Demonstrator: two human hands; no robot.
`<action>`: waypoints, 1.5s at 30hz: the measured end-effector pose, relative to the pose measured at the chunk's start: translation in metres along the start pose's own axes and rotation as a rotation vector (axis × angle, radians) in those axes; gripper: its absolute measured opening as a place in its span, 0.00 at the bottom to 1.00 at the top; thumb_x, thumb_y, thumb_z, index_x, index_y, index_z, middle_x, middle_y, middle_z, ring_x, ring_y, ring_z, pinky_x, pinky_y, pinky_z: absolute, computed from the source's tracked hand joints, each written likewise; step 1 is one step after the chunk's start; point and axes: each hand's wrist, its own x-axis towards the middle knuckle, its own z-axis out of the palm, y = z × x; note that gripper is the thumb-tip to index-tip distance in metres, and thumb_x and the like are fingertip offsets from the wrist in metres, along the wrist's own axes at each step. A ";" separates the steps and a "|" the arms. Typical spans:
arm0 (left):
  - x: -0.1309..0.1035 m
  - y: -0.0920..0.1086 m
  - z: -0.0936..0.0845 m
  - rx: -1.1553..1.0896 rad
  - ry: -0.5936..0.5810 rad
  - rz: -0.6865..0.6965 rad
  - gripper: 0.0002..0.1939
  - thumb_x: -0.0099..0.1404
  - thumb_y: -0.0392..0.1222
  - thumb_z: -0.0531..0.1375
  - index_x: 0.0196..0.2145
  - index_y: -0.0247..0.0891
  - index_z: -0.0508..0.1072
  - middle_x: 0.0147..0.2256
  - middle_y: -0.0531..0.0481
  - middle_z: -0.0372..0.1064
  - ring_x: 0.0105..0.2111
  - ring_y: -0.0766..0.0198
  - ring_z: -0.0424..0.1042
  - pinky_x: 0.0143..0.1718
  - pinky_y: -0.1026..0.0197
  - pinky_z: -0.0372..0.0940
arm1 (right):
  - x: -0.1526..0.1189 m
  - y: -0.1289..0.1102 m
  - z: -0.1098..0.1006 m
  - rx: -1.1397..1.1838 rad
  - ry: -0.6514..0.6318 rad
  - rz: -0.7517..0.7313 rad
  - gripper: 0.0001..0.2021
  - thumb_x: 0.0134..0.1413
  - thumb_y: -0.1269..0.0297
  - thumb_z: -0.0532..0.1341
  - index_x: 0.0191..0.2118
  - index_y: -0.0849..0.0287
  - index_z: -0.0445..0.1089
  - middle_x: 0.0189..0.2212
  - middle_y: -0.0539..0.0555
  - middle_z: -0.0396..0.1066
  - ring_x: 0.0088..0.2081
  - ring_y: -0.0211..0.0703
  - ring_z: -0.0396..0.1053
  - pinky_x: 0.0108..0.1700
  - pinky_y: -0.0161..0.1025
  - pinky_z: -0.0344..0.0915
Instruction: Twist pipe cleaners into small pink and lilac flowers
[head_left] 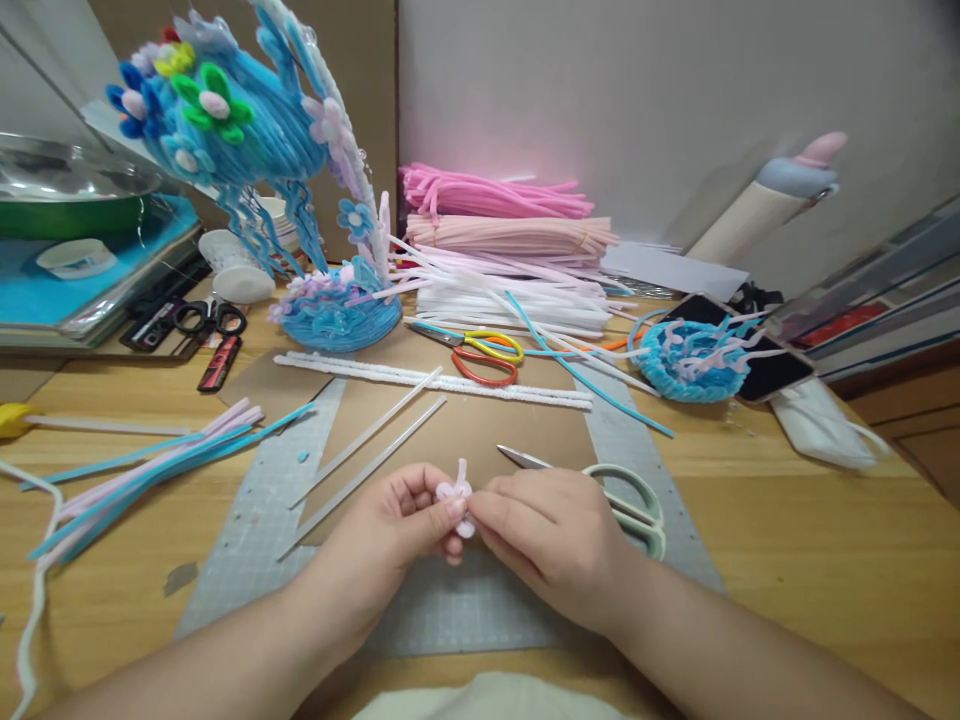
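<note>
Between my two hands is a small pale pink pipe cleaner flower [463,494] with looped petals and a short stem end pointing up. My left hand [409,515] pinches it from the left between thumb and fingers. From the right, my right hand [559,525] closes its fingertips on the same flower; part of it is hidden by the fingers. Green-handled scissors [652,515] lie partly under my right hand, blade tip pointing left. Two clear glue sticks [367,475] and a long white pipe cleaner strip [525,392] rest beyond my hands.
A grey cutting mat [247,550] carries a cardboard sheet [465,425]. Red-and-yellow scissors [484,365] lie behind. A blue pipe cleaner jellyfish ornament [255,115] stands back left. Pink and white pipe cleaner bundles [510,240] line the wall; a blue woven piece [694,360] sits on a phone [780,365].
</note>
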 end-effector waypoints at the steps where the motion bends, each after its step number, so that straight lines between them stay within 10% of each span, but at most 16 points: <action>1: 0.000 0.000 0.001 -0.002 0.000 0.005 0.10 0.54 0.42 0.65 0.26 0.34 0.68 0.22 0.53 0.68 0.23 0.70 0.64 0.27 0.67 0.60 | 0.001 -0.001 -0.001 -0.018 0.005 -0.015 0.08 0.60 0.70 0.53 0.33 0.60 0.69 0.24 0.52 0.71 0.26 0.37 0.65 0.28 0.35 0.54; 8: -0.001 0.002 0.006 -0.011 0.072 0.103 0.10 0.52 0.40 0.66 0.24 0.35 0.69 0.19 0.54 0.68 0.23 0.70 0.64 0.28 0.68 0.59 | 0.001 -0.006 0.005 0.153 0.084 0.065 0.08 0.57 0.72 0.53 0.31 0.60 0.68 0.24 0.52 0.71 0.26 0.37 0.65 0.30 0.35 0.59; 16: -0.002 0.002 0.008 0.020 0.111 0.150 0.08 0.50 0.38 0.67 0.24 0.35 0.70 0.20 0.55 0.68 0.23 0.69 0.66 0.28 0.68 0.61 | 0.011 -0.013 0.013 1.035 0.050 0.878 0.05 0.46 0.68 0.60 0.23 0.60 0.64 0.14 0.43 0.59 0.16 0.29 0.53 0.17 0.28 0.49; 22: -0.001 -0.002 0.007 0.070 0.073 0.144 0.08 0.52 0.39 0.66 0.25 0.35 0.70 0.20 0.55 0.68 0.24 0.69 0.66 0.29 0.67 0.61 | 0.010 -0.002 0.013 1.818 -0.163 1.122 0.05 0.42 0.70 0.60 0.25 0.61 0.62 0.12 0.40 0.55 0.12 0.23 0.41 0.15 0.27 0.38; 36: 0.000 0.001 0.004 0.132 0.019 0.115 0.09 0.54 0.42 0.65 0.24 0.35 0.70 0.23 0.54 0.66 0.25 0.68 0.63 0.27 0.67 0.56 | 0.009 -0.006 0.010 1.128 -0.040 0.846 0.05 0.53 0.64 0.55 0.32 0.59 0.61 0.20 0.45 0.61 0.19 0.30 0.58 0.19 0.28 0.54; 45: -0.004 0.002 0.003 0.031 0.034 0.055 0.08 0.57 0.42 0.63 0.28 0.35 0.69 0.25 0.54 0.62 0.25 0.69 0.58 0.28 0.66 0.57 | -0.001 -0.001 0.004 0.375 0.051 0.096 0.07 0.59 0.74 0.53 0.39 0.57 0.65 0.32 0.53 0.68 0.34 0.38 0.64 0.38 0.35 0.63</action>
